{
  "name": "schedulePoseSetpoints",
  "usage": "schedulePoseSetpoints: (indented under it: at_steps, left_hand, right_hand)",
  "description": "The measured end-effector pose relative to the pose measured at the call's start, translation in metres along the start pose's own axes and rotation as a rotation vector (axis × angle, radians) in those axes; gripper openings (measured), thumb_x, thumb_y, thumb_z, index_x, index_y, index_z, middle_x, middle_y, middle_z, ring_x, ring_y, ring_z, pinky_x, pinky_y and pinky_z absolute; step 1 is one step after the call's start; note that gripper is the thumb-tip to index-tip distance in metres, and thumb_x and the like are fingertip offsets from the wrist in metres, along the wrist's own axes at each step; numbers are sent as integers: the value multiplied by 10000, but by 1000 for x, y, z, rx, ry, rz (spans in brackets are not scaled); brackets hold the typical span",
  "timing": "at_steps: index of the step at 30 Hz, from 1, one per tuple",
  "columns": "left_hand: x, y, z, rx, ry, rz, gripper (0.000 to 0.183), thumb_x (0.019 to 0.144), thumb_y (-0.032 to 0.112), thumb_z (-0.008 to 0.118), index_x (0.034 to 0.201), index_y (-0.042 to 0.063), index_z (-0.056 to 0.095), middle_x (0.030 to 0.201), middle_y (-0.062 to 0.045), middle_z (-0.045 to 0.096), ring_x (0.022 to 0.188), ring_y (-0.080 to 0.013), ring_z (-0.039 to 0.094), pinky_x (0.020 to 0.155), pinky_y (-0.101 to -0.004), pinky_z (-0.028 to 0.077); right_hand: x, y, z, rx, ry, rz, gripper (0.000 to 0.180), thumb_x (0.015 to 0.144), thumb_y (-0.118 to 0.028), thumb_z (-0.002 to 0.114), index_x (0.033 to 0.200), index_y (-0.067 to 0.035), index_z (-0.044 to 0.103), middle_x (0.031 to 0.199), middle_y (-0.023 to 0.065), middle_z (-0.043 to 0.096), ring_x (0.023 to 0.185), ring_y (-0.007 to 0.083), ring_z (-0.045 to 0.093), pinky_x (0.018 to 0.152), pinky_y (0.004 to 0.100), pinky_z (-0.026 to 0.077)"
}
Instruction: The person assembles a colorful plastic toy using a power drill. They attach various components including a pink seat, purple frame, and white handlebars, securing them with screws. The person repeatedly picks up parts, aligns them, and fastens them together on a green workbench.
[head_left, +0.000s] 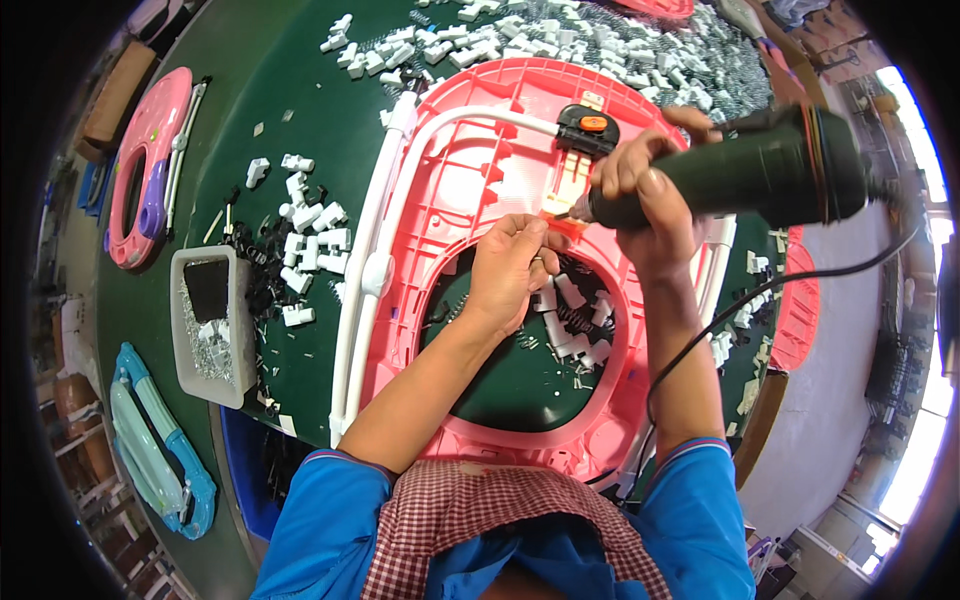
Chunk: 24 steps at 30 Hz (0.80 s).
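My right hand grips a dark corded electric screwdriver, held nearly level with its tip pointing left. The tip is close to a cream plastic strip on a pink ribbed plastic panel. Just below the tip, my left hand has its thumb and fingertips pinched together; whether a small part is between them is hidden. Above the strip sits a black plastic block with an orange button. White metal tubes run along the panel's left side, and one bends into the block.
White plastic fittings and springs are heaped at the back. A grey bin of screws stands left, beside more fittings. A pink frame and a teal one lie further left. The screwdriver's cable crosses my right forearm.
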<state>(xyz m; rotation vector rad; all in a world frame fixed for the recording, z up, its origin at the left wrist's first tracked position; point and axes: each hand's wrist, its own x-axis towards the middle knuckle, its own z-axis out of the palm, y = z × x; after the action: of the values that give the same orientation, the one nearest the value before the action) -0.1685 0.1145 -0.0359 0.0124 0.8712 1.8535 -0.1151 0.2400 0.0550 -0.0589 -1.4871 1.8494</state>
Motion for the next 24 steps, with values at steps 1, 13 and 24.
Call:
schedulePoseSetpoints:
  at_steps: [1,13,24]
  left_hand:
    - [-1,-1,3,-26,-13,-36,99,954,120,479,937,34,524,831,-104,613,584,-78,544,417,-155,329]
    - [-31,-26,32,-167,-167,-141,330,944,350,514,961,24,564,742,-35,566,596,-102,518,483,-190,394]
    - [-27,-51,0,-386,258,-523,102,905,113,515,920,19,552,868,-85,588,768,-198,588,639,-275,478]
  right_hand:
    - [-7,-3,-1,24,17,-14,528,808,-144,592,1251,-135,305,703,23,434,641,152,478,679,340,450]
    - [-37,-26,-6,164,202,-203,536,786,-102,614,1228,-97,311,700,34,466,580,132,465,641,337,452]
    - [-14,40,-42,-585,163,-118,163,714,-2,668,838,-35,567,715,-7,560,631,100,553,579,251,453]
